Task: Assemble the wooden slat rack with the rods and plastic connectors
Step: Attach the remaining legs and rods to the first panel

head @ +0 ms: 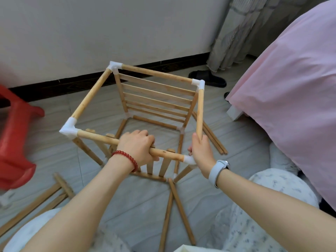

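Grey tiled floor (145, 206) runs to a white wall (91, 33), with a pink bed (291, 88) at right. Upon it stands the bamboo rack (156, 91), slatted, with white connectors (70, 129). Left hand (138, 145) grips its near rod (167, 155); right hand (201, 151) grips the side rod (200, 110).

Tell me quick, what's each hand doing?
Left hand: grips the front rod.
Right hand: grips the side rod.

Bare forearms; a red bead bracelet (127, 158) circles the left wrist, a pale grey smartwatch (219, 170) the right; white floral-print clothing (254, 215) at lower frame.
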